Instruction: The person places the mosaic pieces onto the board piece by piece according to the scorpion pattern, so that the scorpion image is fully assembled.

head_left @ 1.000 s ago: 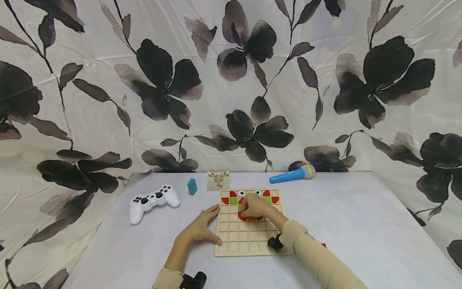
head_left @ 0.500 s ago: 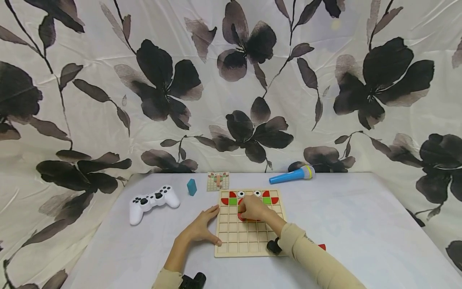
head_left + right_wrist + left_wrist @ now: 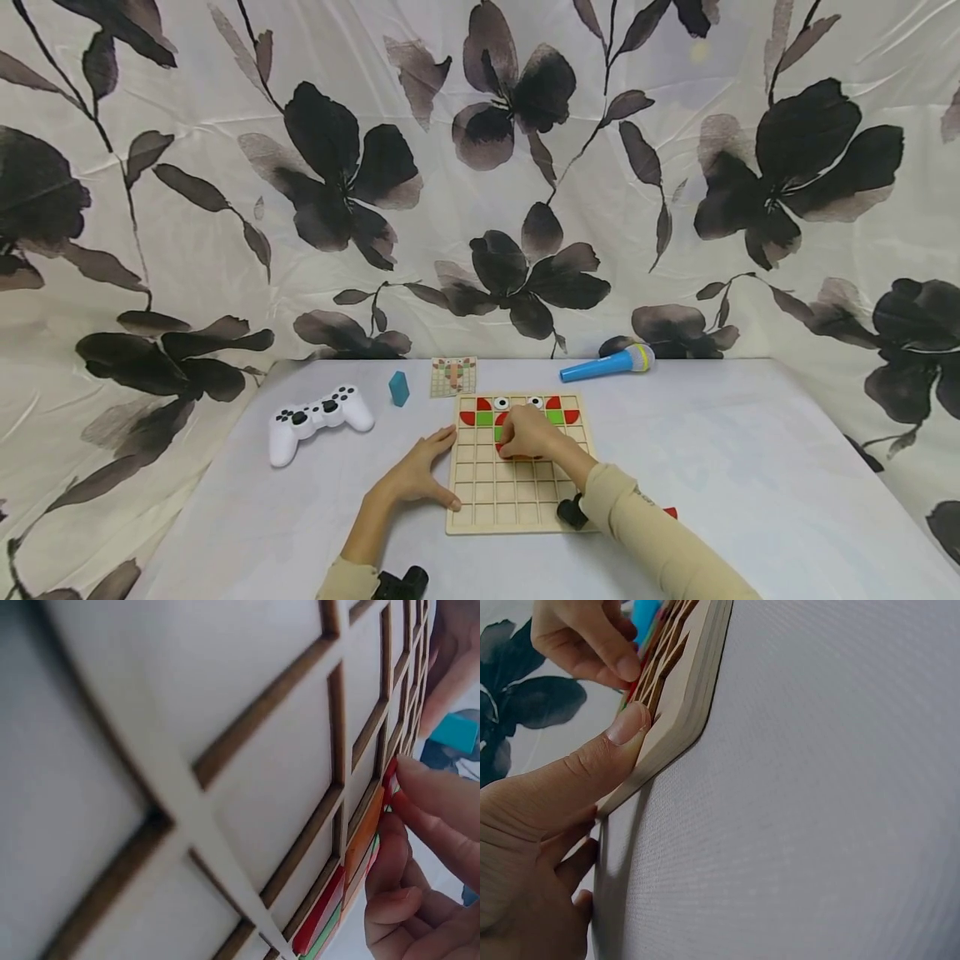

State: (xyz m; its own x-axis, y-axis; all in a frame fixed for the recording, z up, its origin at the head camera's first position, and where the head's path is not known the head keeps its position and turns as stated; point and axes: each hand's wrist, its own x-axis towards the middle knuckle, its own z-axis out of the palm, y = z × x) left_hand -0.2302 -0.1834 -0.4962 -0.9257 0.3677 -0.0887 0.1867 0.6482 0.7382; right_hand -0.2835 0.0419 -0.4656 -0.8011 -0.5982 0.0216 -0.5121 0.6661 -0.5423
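Observation:
A wooden grid board (image 3: pixel 486 493) lies on the table, with red, green and eye-patterned tiles in its far rows. My right hand (image 3: pixel 529 432) reaches over the middle of it. Thumb and index finger pinch a small red tile (image 3: pixel 389 772) at its cell, beside an orange tile (image 3: pixel 363 825). My left hand (image 3: pixel 414 472) rests spread against the board's left edge. Its thumb (image 3: pixel 585 766) presses on the rim near the front corner, and the other fingers lie along the side. My right hand hides part of the tile pattern.
A small pattern card (image 3: pixel 453 377) lies behind the board. A white game controller (image 3: pixel 321 422) and a teal block (image 3: pixel 399 388) are on the left; a blue toy microphone (image 3: pixel 609 363) is at the back right. Something red (image 3: pixel 671 512) shows beside the right sleeve.
The fingertips of my right hand shift slightly over the red tile, covering more of it than before. My left hand and the board stay in place.

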